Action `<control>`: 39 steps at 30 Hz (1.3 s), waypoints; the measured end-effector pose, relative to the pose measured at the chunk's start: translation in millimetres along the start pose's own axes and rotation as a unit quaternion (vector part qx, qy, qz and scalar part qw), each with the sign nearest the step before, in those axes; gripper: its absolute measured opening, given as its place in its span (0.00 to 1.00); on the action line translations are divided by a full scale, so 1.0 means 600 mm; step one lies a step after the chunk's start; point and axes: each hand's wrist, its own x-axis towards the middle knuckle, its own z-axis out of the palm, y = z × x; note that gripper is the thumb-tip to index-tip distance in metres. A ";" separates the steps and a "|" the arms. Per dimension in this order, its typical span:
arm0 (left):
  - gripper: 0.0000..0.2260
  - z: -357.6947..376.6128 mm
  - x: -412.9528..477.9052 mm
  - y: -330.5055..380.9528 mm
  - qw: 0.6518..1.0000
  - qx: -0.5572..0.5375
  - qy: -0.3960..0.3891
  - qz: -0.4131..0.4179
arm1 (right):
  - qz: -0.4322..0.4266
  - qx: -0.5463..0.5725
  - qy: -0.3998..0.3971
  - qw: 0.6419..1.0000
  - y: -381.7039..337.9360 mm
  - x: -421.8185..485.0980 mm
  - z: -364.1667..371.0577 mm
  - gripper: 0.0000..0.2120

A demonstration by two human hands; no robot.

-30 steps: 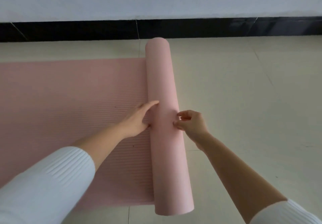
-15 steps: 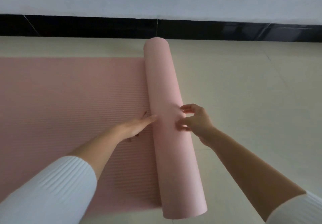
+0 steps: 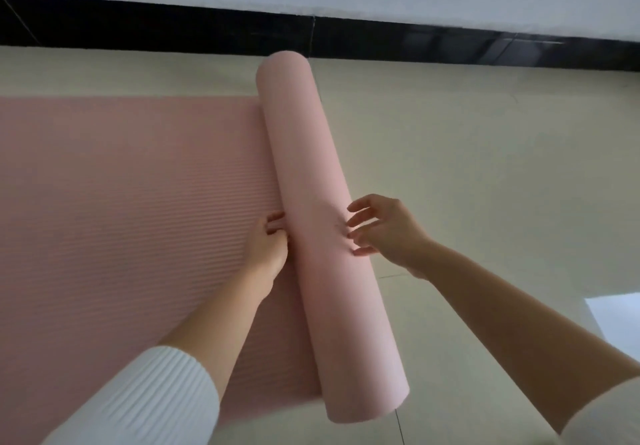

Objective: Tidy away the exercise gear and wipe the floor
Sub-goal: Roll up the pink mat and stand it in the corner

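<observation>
A pink exercise mat lies on the floor, partly rolled. Its rolled part [image 3: 322,219] is a thick tube that runs from near the wall down to the bottom centre. The flat ribbed part [image 3: 131,195] spreads out to the left. My left hand [image 3: 268,244] presses against the left side of the roll where it meets the flat mat, fingers curled against it. My right hand [image 3: 384,228] is on the right side of the roll, fingers spread, fingertips touching the tube. Neither hand wraps around the roll.
Pale tiled floor [image 3: 485,174] stretches to the right of the roll. A black skirting strip [image 3: 173,25] runs under a white wall at the top. A bright white patch [image 3: 616,316] shows on the floor at the right edge.
The camera has tilted and the roll now looks slanted. My left hand has slid down against the roll's left side. My right hand's fingers have spread open on the roll's right side.
</observation>
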 end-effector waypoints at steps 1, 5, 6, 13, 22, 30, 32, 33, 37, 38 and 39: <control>0.14 -0.012 0.005 -0.005 1.000 -0.015 0.013 -0.023 | 0.000 -0.036 0.012 0.999 -0.005 -0.002 0.011 0.18; 0.08 -0.055 -0.003 0.001 1.000 0.011 -0.006 -0.001 | 0.058 -0.336 0.071 0.937 -0.019 -0.004 0.038 0.45; 0.10 -0.060 -0.014 0.004 1.000 0.003 -0.014 0.017 | 0.077 -0.343 0.058 0.934 -0.022 -0.006 0.045 0.50; 0.16 -0.128 -0.055 0.004 0.999 -0.013 -0.041 0.019 | 0.050 -0.168 0.008 0.984 -0.050 -0.021 0.123 0.26; 0.12 -0.164 -0.059 0.002 1.000 0.001 0.020 0.022 | 0.084 -0.119 -0.102 0.984 -0.025 -0.001 0.137 0.49; 0.15 -0.118 -0.093 0.012 0.999 -0.024 -0.046 -0.006 | 0.074 0.006 -0.092 0.993 0.000 -0.026 0.108 0.45; 0.13 -0.084 -0.095 0.012 0.997 -0.031 -0.067 -0.007 | 0.064 0.010 -0.067 0.996 0.008 -0.029 0.079 0.45; 0.13 -0.062 -0.098 0.012 0.996 -0.038 -0.081 -0.006 | 0.058 0.008 -0.049 0.997 0.014 -0.031 0.063 0.44; 0.13 0.030 -0.108 0.009 0.988 -0.062 -0.138 0.000 | 0.044 -0.056 0.020 0.997 0.031 -0.036 -0.006 0.47; 0.13 0.051 -0.109 0.008 0.987 -0.065 -0.147 -0.002 | 0.043 -0.072 0.031 0.996 0.035 -0.036 -0.025 0.46; 0.13 0.070 -0.113 0.008 0.985 -0.069 -0.157 -0.004 | 0.042 -0.082 0.042 0.995 0.041 -0.036 -0.040 0.45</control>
